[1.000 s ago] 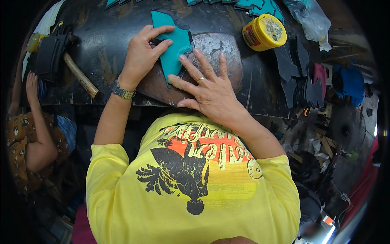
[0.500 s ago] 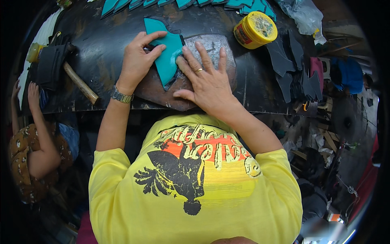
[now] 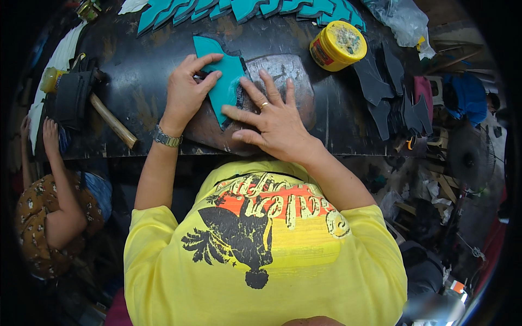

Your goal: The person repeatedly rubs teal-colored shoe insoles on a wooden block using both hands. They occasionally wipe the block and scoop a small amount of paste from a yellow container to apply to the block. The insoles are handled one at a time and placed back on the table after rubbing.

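Right hand (image 3: 280,123) forefinger (image 3: 239,115) shifted down teal piece (image 3: 225,89), left hand (image 3: 184,95) touching it

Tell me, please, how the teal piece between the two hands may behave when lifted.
The teal piece is probably light, because it looks thin. It may bend somewhat without going fully limp, as no folds show near the left hand or right hand. Its lower end might flex first, being narrower than the middle.
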A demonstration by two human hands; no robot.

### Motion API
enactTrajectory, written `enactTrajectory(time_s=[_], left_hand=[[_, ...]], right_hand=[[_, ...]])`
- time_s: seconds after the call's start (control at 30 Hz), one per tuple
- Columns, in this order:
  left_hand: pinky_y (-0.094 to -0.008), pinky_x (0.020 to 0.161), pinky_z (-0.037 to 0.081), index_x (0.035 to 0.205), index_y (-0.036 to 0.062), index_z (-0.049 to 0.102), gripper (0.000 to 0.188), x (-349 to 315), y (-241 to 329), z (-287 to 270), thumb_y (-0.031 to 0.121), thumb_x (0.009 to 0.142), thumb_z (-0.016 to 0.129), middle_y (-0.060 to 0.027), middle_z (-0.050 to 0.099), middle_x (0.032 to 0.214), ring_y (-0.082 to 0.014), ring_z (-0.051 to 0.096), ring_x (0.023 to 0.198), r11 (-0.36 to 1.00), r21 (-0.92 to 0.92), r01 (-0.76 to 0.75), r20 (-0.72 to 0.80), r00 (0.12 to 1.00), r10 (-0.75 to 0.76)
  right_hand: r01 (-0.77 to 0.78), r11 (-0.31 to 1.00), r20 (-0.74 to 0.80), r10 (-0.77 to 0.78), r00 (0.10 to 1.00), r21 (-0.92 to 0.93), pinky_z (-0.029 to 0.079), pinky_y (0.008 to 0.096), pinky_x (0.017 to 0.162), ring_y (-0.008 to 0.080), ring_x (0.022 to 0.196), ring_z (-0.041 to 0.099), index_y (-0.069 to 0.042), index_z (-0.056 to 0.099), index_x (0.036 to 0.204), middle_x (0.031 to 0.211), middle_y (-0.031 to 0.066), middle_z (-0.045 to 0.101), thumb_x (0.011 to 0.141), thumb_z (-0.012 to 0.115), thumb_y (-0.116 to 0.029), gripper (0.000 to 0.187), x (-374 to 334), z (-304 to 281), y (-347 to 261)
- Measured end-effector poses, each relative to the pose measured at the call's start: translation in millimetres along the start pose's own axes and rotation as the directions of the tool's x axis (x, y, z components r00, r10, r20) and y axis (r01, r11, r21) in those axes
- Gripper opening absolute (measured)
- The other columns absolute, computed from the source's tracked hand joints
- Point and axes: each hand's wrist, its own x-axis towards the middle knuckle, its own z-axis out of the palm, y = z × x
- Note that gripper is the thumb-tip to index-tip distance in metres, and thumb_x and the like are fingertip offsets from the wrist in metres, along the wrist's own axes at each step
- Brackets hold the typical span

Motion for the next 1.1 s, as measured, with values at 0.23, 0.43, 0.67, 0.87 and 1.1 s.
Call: enactTrajectory(time_s=[0.23,0.43,0.67,0.87,1.1], left_hand=[[-0.0293,0.067,0.049,0.116,0.0086,0.074,0.033,0.6,2.6,0.4,0.006,0.084,0.075,-0.0069,0.062,0.088,-0.0168,0.06,0.074,1.0,0.009,-0.003,0.004,1.0,0.003],[-0.0251,0.07,0.046,0.115,0.0049,0.073,0.029,-0.7,4.0,-1.8,0.003,0.085,0.075,-0.0018,0.065,0.094,-0.0109,0.058,0.078,0.999,-0.048,0.025,0.005,1.0,-0.025],[-0.0201,0.08,0.049,0.125,0.0022,0.067,0.032,41.4,-5.1,-42.8,0.001,0.093,0.069,-0.0007,0.066,0.113,-0.005,0.059,0.092,0.828,-0.55,0.109,-0.089,0.978,-0.188],[-0.0216,0.084,0.05,0.126,0.0032,0.066,0.033,139.6,-29.0,-42.4,0.002,0.093,0.067,0.0009,0.064,0.108,-0.0072,0.059,0.097,0.916,-0.367,0.16,-0.057,0.979,-0.194],[-0.0421,0.106,0.044,0.135,0.012,0.061,0.054,200.6,-44.9,16.2,0.024,0.085,0.079,-0.021,0.055,0.135,-0.0359,0.052,0.127,0.865,0.502,-0.005,-0.118,0.99,0.074]], right_hand=[[-0.155,0.984,-0.126,0.144,0.982,-0.083,0.007,0.0754,0.114,0.0413,0.153,0.014,-0.037,0.051,0.147,0.161,0.0172,0.033,0.095,0.052,-0.061,0.057,20.1,5.3,22.2],[-0.216,0.968,-0.119,0.201,0.972,-0.128,0.012,0.0726,0.114,0.0415,0.152,0.018,-0.025,0.053,0.146,0.157,0.0177,0.038,0.096,0.057,-0.052,0.056,12.2,-20.5,31.0],[-0.043,0.799,-0.458,0.386,0.801,0.6,0.04,0.0446,0.11,0.0403,0.136,0.046,-0.01,0.049,0.147,0.151,0.0214,0.042,0.094,0.069,-0.021,0.057,-27.3,-21.8,45.8],[-0.018,0.773,-0.544,0.462,0.7,0.634,0.047,0.0376,0.102,0.031,0.121,0.057,-0.002,0.048,0.146,0.141,0.0206,0.05,0.091,0.07,-0.007,0.059,-31.5,6.3,49.8],[-0.074,0.759,-0.525,0.515,0.678,0.647,0.045,0.0411,0.104,0.0349,0.122,0.057,-0.001,0.049,0.144,0.136,0.0202,0.057,0.085,0.075,-0.008,0.065,-37.1,11.6,41.6]])
